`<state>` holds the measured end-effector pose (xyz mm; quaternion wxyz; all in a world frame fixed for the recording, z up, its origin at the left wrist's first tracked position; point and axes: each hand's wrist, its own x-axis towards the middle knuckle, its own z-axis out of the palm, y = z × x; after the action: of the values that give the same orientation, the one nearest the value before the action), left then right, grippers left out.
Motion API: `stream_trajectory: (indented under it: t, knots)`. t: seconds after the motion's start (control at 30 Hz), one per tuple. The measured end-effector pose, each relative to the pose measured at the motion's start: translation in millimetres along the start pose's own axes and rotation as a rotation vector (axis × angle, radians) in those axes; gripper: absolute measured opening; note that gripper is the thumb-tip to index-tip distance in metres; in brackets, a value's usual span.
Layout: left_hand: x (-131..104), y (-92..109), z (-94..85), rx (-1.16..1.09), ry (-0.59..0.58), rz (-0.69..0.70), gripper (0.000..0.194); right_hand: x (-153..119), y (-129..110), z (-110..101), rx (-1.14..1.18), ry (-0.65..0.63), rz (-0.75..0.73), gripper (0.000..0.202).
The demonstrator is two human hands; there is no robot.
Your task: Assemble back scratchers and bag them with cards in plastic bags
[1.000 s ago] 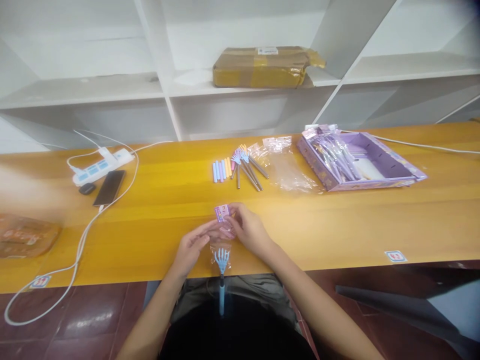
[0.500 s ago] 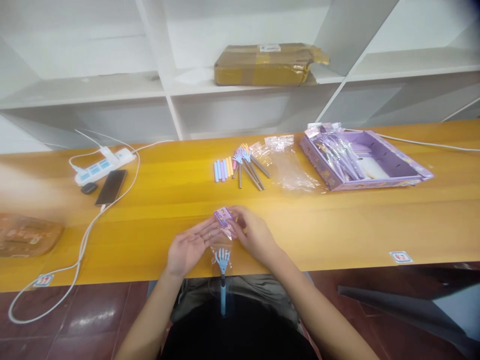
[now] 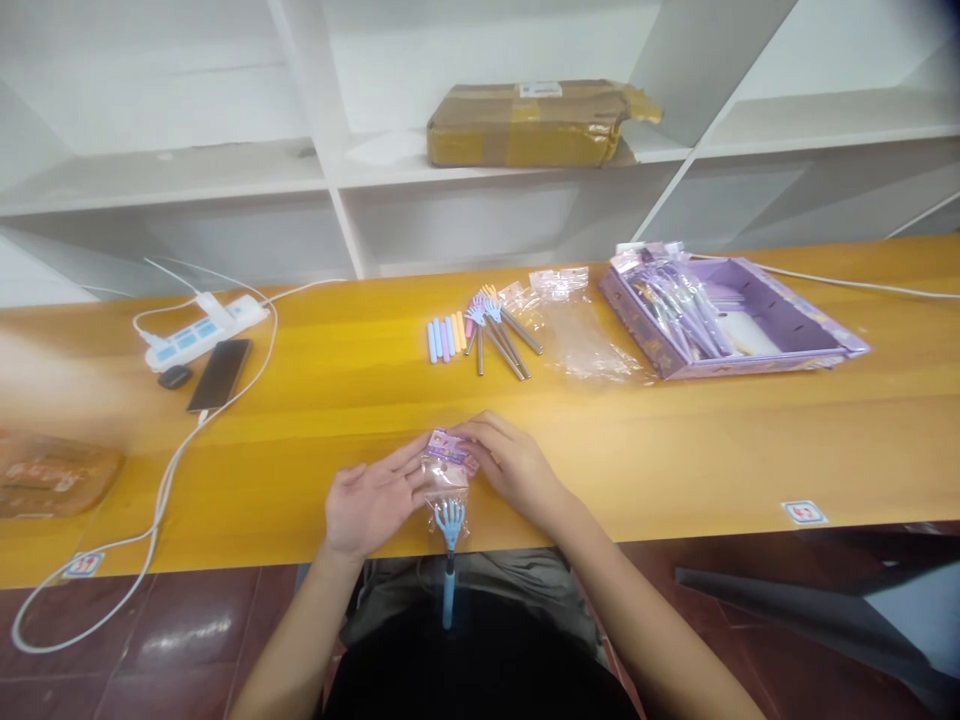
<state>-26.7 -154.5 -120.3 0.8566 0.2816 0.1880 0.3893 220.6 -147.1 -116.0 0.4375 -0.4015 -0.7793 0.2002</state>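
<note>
The left hand (image 3: 367, 500) lies palm up with its fingers spread, so the clear little bag (image 3: 444, 485) can rest against its fingertips, and the right hand (image 3: 510, 465) pinches the bag's pink card top (image 3: 448, 447) to keep it from sliding. A blue claw-shaped pen (image 3: 449, 555) pokes out of the bag and hangs down past the edge of the desk (image 3: 675, 450), just below both hands. Farther off, past the hands, lie more pens (image 3: 499, 335) and a purple box (image 3: 731, 320).
</note>
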Motion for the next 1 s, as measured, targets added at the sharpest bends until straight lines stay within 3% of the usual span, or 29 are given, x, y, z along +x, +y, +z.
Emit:
stream_trajectory:
  t: [0.43,0.7,1.0]
  knots:
    - [0.8,2.3,4.3,0.07,-0.039,-0.022,0.089,-3.8,-10.6,5.3,0.008,-0.046,0.0,0.033]
    - [0.3,2.5,5.1,0.065,-0.015,-0.003,0.086,-8.0,-18.4,5.8,0.055,-0.083,0.137,0.062]
    - [0.1,0.8,2.6,0.044,-0.062,0.014,0.085,-10.7,-22.9,4.7,0.092,-0.123,0.165,0.052]
